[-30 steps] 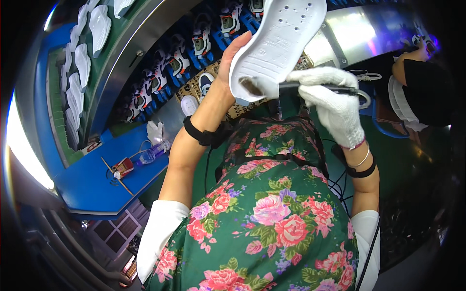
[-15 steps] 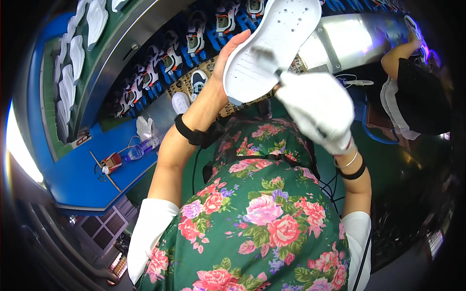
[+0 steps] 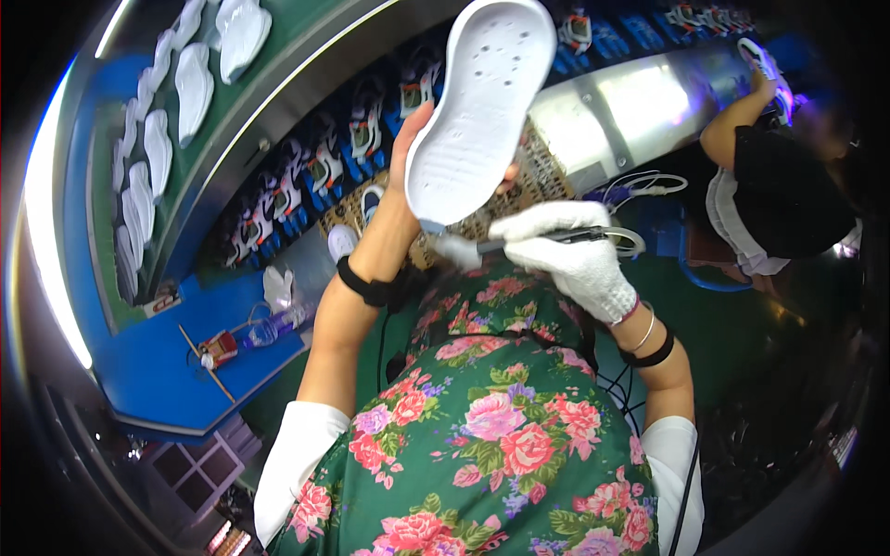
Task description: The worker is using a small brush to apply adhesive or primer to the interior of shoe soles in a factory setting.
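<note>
A white shoe sole (image 3: 477, 116), its inner face dotted with small holes, is held up in front of me. My left hand (image 3: 402, 162) is bare and grips it by its lower half; the thumb lies along the left edge and fingertips show at the right edge. My right hand (image 3: 575, 264) wears a white knitted glove. Its fingers close round the dark handle of a brush (image 3: 459, 250). The brush's grey bristles, blurred, are just below the sole's lower end; whether they touch it I cannot tell.
Sneakers (image 3: 366, 125) on blue holders line a curved conveyor behind the sole. White soles (image 3: 195, 93) lie on a green belt at upper left. A blue table (image 3: 148, 371) bears a purple-tinted bottle (image 3: 273, 329). At right a co-worker (image 3: 783, 185) holds a shoe. A metal plate (image 3: 640, 107) shines nearby.
The sole has shifted left. My right hand has drawn down and left, taking the brush from the sole's inner face to below its lower end.
</note>
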Motion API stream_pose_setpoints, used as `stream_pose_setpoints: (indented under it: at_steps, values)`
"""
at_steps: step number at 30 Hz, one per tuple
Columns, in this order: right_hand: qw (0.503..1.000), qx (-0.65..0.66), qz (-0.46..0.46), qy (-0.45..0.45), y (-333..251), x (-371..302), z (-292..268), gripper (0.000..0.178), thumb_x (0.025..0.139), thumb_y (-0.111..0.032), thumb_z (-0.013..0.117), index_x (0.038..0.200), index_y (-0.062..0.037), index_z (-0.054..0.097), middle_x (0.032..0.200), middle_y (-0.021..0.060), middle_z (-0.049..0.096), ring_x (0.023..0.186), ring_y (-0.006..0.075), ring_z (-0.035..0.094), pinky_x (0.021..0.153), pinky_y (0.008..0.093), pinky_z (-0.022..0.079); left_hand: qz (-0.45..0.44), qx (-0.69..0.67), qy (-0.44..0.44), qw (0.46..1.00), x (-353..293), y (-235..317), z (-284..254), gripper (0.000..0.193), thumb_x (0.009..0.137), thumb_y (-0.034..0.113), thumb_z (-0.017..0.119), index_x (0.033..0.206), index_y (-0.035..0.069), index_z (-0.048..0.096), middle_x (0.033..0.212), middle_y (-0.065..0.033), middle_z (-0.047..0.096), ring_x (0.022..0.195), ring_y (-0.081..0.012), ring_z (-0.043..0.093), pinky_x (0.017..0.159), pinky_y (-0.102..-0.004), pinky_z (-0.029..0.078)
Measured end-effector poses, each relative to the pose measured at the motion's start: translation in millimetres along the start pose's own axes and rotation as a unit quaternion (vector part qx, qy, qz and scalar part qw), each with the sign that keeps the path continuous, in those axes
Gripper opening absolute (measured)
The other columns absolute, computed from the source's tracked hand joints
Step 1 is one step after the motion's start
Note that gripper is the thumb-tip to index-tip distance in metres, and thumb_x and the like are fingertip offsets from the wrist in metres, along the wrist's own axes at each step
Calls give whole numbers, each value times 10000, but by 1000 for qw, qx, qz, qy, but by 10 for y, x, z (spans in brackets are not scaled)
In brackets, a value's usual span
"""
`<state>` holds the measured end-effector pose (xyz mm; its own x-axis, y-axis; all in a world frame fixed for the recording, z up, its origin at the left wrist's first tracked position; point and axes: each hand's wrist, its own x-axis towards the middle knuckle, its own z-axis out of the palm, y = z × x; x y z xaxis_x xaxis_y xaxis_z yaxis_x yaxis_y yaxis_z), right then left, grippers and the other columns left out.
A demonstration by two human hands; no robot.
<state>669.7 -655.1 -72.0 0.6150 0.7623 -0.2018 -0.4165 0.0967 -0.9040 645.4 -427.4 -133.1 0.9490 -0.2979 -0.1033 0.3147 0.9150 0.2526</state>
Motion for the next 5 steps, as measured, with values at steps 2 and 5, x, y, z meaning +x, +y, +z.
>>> stream_pose_setpoints:
  at_steps: [2,5]
  values:
    - [967,250,29,-25,31,-41,-125,216,794,68,689,1006,64,730,951,192,741,712,142,667,624,257,535,27,-20,-33,999,30,109,55,894,916,690,448,1538,63,313,1405,-296,441,1023,-433,550,867,-520,473]
    - [949,302,-89,-7,42,-89,-351,255,829,61,638,1053,-2,742,1045,262,716,734,239,691,634,299,546,100,-4,-69,993,12,316,229,977,872,724,518,1563,84,258,1484,-334,352,1136,-465,551,963,-570,479]
